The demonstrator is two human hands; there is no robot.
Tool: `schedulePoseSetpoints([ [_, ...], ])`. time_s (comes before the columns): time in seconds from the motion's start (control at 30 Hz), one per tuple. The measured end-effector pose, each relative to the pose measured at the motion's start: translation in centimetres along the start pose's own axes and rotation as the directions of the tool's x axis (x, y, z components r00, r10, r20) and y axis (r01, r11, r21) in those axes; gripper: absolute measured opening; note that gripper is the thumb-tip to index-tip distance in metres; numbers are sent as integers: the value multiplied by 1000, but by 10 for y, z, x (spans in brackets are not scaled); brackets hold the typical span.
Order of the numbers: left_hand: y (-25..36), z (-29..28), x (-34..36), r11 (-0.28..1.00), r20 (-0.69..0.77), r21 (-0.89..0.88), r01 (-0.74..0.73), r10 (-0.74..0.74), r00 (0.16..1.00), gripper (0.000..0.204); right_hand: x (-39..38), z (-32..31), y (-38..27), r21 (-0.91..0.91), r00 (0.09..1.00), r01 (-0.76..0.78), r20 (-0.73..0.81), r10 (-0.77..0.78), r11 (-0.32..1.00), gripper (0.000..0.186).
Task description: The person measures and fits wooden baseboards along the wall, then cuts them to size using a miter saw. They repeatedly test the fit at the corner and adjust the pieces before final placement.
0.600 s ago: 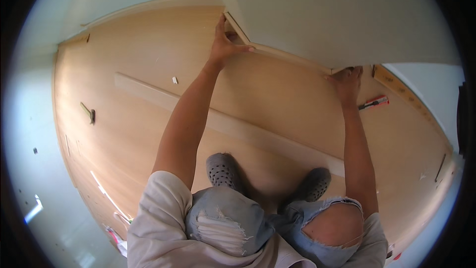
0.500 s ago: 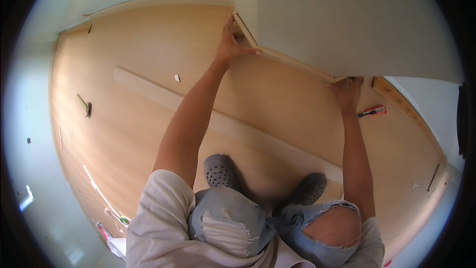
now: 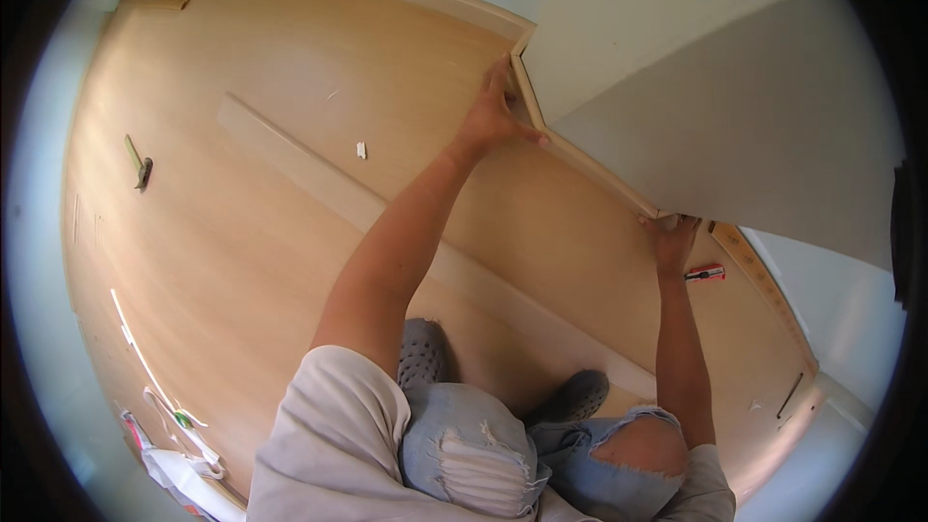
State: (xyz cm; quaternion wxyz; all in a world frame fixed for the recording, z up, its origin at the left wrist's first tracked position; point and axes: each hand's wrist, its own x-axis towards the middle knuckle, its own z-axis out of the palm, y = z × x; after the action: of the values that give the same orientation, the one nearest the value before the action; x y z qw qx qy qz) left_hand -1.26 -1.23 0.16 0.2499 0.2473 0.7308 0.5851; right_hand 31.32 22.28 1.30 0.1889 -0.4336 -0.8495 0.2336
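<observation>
A pale wood baseboard point(image 3: 597, 170) runs along the foot of a boxed-out wall column. My left hand point(image 3: 498, 123) grips round its left corner, the thumb on the front strip and the fingers spread along the short side strip point(image 3: 527, 95). At the column's right corner, my right hand point(image 3: 673, 244) is closed on the other end, thumb toward the front strip and fingers bent round the edge. Those fingertips are partly hidden. Just beside my right wrist lies a red utility knife point(image 3: 706, 273) on the wooden floor point(image 3: 570, 242).
A long pale strip point(image 3: 522, 304) lies diagonally across the floor, in front of my shoes. To the left are a hammer point(image 3: 140, 166) and a small white scrap point(image 3: 362, 150). White strips point(image 3: 135, 343) and a plastic bag point(image 3: 179, 474) sit lower left. A dark thin rod point(image 3: 790, 396) lies far right.
My view has shifted, so the column and both hands appear lower, the left hand also farther right. Both hands keep their places on the baseboard corners.
</observation>
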Motion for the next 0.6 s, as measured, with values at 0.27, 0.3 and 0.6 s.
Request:
schedulePoseSetpoints([
  [0.27, 5, -4, -5, 998, -37, 53, -28, 30, 999, 144, 2, 6, 24, -35, 993, 119, 4, -119, 992, 109],
  [0.3, 8, -7, -7, 999, -24, 32, -8, 9, 1000, 144, 0, 5, 20, -43, 992, 125, -1, -125, 991, 109],
  [0.6, 2, -5, -7, 999, -51, 11, -47, 48, 998, 145, 0, 2, 18, -35, 985, 171, 23, -170, 985, 107],
])
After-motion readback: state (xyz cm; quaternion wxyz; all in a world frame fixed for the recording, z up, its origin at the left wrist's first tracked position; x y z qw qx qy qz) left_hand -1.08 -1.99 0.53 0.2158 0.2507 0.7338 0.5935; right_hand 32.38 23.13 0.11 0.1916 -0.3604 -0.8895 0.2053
